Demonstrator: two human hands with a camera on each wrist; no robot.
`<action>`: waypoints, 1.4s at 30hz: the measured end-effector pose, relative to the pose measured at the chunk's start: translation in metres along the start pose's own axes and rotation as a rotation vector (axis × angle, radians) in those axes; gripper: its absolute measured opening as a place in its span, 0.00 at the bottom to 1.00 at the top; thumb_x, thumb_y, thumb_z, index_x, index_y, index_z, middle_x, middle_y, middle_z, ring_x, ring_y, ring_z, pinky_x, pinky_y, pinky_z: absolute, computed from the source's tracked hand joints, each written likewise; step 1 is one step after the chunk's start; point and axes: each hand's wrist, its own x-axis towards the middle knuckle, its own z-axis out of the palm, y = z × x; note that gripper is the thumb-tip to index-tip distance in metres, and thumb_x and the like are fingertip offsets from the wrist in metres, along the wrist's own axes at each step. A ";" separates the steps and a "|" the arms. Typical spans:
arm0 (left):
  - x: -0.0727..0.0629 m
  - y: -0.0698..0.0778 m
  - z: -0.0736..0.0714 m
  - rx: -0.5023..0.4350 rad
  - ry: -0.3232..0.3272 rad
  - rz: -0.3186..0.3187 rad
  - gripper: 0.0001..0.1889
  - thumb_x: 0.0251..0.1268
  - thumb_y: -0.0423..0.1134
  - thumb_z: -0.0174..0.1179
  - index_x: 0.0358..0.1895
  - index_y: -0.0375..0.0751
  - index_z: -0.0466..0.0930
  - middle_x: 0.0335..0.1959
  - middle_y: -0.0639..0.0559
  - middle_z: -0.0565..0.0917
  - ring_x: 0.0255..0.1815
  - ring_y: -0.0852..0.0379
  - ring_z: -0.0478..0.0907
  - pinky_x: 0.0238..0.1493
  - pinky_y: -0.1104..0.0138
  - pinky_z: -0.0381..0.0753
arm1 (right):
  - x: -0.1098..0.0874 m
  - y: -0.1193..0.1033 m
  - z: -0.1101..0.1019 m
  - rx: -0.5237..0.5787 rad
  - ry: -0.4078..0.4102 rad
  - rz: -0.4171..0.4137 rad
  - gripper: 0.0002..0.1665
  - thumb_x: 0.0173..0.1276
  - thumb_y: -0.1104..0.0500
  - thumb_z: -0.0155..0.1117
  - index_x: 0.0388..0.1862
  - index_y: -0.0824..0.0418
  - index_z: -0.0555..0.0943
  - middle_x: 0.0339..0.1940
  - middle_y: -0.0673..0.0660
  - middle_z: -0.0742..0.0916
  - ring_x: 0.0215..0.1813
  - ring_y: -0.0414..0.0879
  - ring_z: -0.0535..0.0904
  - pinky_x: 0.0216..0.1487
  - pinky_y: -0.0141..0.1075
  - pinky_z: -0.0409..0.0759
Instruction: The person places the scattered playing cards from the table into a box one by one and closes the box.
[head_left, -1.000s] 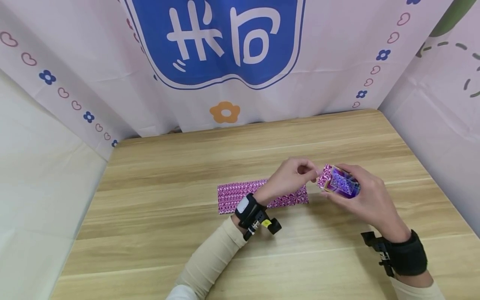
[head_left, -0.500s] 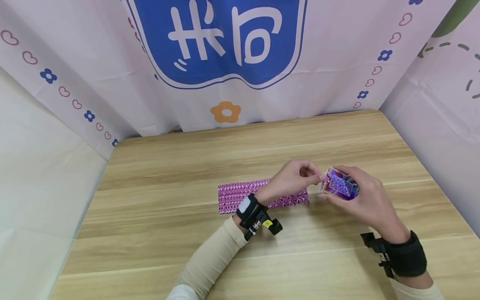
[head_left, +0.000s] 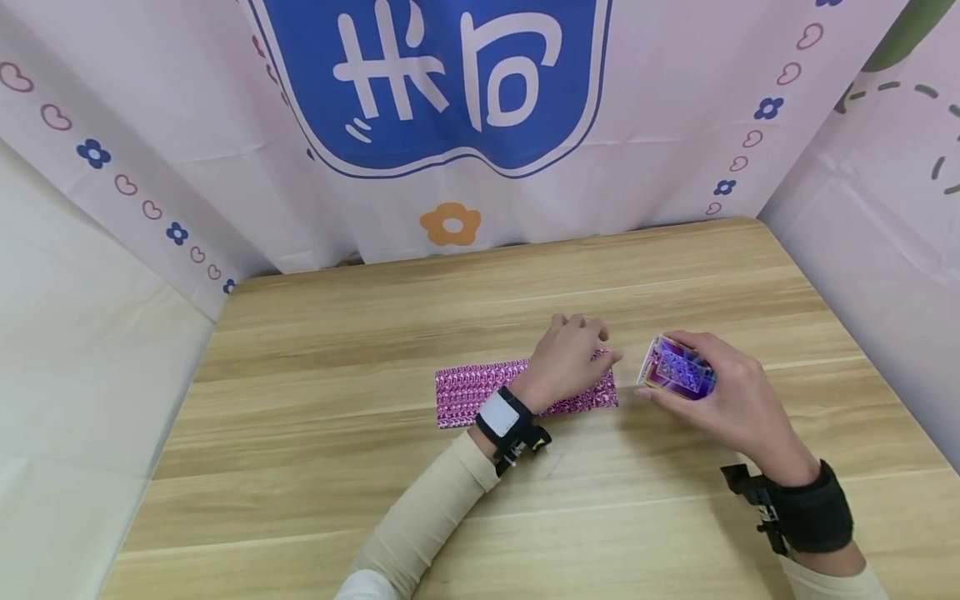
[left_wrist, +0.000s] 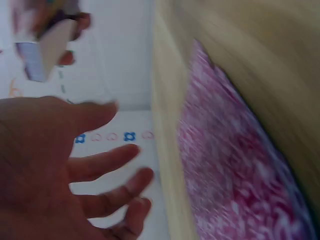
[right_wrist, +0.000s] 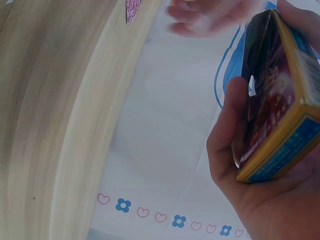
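My right hand grips a small purple-and-gold cardboard box above the table's right side, thumb on one side and fingers on the other. In the right wrist view the box shows a gold edge, a blue end and part of a barcode. A pale end of the box faces the left wrist camera. To the left, my left hand hovers apart from the box, fingers spread and loosely bent, holding nothing. Beneath it a pink-and-white patterned strip lies on the table, partly covered by the hand and wrist.
The wood-grain table ends at a printed curtain behind, with more pale cloth at both sides. Each wrist wears a black strap with a small camera, the left strap close over the pink strip.
My left hand was pinching at the box's left end; it has let go and drawn back left, fingers opening. The pink patterned piece at that end no longer sticks out. The right hand keeps its grip.
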 end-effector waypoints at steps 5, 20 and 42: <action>0.001 -0.009 0.011 0.277 -0.115 -0.033 0.41 0.61 0.71 0.67 0.72 0.51 0.77 0.70 0.43 0.76 0.73 0.42 0.65 0.77 0.53 0.67 | 0.000 0.001 -0.001 -0.004 -0.023 0.010 0.47 0.41 0.56 0.91 0.63 0.64 0.82 0.52 0.66 0.90 0.44 0.58 0.88 0.42 0.16 0.75; 0.001 -0.010 -0.002 0.097 -0.176 0.109 0.33 0.62 0.60 0.73 0.59 0.44 0.69 0.43 0.52 0.80 0.45 0.55 0.78 0.52 0.67 0.83 | -0.001 0.000 0.000 -0.004 -0.024 0.013 0.47 0.41 0.56 0.91 0.63 0.64 0.82 0.52 0.65 0.90 0.44 0.57 0.88 0.42 0.16 0.75; -0.012 0.027 -0.028 -0.739 0.248 -0.053 0.21 0.75 0.49 0.66 0.52 0.47 0.62 0.18 0.60 0.64 0.13 0.64 0.59 0.14 0.73 0.62 | -0.001 0.002 0.002 0.005 0.013 -0.039 0.48 0.39 0.54 0.92 0.61 0.64 0.82 0.50 0.63 0.91 0.43 0.53 0.87 0.44 0.12 0.73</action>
